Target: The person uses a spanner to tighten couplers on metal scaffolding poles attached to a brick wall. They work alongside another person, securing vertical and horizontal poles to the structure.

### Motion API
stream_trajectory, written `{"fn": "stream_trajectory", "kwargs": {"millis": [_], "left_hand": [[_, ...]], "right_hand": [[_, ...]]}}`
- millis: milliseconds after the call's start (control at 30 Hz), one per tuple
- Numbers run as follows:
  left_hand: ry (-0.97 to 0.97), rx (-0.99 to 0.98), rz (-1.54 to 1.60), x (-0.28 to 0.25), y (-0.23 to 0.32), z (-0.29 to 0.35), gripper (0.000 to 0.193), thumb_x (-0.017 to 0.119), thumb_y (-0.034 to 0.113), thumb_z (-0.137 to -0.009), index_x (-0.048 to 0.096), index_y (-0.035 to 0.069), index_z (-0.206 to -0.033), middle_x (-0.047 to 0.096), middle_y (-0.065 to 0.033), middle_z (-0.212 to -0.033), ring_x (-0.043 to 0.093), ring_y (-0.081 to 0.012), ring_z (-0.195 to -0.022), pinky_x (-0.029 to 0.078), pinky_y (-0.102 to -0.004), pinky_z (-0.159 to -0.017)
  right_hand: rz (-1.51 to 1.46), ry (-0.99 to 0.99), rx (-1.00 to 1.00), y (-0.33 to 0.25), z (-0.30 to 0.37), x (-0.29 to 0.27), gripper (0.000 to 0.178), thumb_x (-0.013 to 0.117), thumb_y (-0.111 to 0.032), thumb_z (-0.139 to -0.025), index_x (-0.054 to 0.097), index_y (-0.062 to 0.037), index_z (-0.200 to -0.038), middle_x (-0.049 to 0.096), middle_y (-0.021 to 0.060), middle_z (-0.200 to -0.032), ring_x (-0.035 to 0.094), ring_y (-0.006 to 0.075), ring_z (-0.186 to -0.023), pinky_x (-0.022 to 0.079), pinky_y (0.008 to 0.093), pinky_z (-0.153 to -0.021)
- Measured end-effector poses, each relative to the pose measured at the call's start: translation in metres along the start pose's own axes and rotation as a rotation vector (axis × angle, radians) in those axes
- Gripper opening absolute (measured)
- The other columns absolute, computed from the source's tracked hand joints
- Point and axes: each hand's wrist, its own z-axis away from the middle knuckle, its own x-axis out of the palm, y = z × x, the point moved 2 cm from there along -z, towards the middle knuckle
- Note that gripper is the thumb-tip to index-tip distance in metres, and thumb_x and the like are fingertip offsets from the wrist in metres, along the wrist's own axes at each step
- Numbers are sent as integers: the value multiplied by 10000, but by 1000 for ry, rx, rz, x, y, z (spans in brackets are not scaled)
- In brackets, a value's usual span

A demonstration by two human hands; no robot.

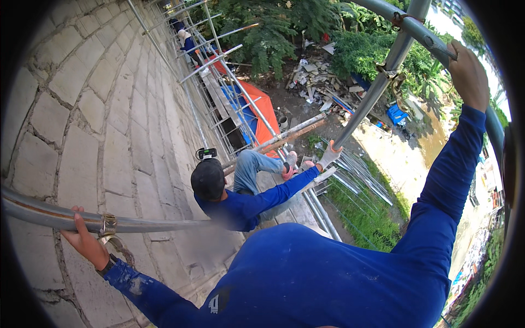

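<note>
My left hand [85, 240] grips a horizontal grey scaffold tube [44, 214] at the lower left, next to a metal coupler [108, 224]. My right hand [467, 74] is closed over a curved grey tube [426, 38] at the upper right. My blue sleeves and torso fill the lower middle. Below me a co-worker [229, 197] in a blue shirt, jeans and black cap sits on the scaffold. That person's gloved hand [330, 156] holds the lower end of a slanted tube [377, 87].
A stone block wall [98, 109] runs along the left. Scaffold tubes [219, 60] and an orange tarp [262, 106] lie far below, with rubble [317, 82], trees, a blue crate [396, 115] and loose pipes [355, 175] on the grass. Another worker [188, 41] is farther along.
</note>
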Motion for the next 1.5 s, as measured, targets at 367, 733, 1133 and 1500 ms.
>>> {"fn": "stream_trajectory", "kwargs": {"millis": [367,733,1133,1500], "left_hand": [[79,-71,-115,-1,-4,-10,584,658,254,-1030,401,-55,-1452,628,-218,-1345,626,-282,-1260,501,-436,-1069],[33,-137,-105,-21,-24,-30,597,697,234,-1001,435,-56,-1452,610,-208,-1368,638,-291,-1233,494,-420,-1070],[-121,294,109,122,104,143,360,612,77,-1010,536,-52,-1338,631,-141,-1234,615,-229,-1164,484,-372,-1038],[-1313,161,753,327,271,442,603,646,114,-937,417,-46,-1471,624,-272,-1267,650,-452,-1102,527,-456,-910]], "right_hand": [[9,181,-201,-9,17,-16,101,577,-135,-913,643,-62,-934,652,146,-872,628,341,-881,508,474,-761],[-130,255,-237,-23,27,-35,185,521,-60,-899,682,-10,-824,659,149,-799,640,289,-834,551,430,-779],[-1124,-227,-694,-60,165,-48,185,667,-74,-901,663,-26,-1079,638,121,-942,619,343,-927,507,441,-820],[-1917,-492,-25,-112,270,21,453,408,-350,-1129,624,-3,-1322,592,162,-1298,585,326,-1198,441,436,-1073]]}}
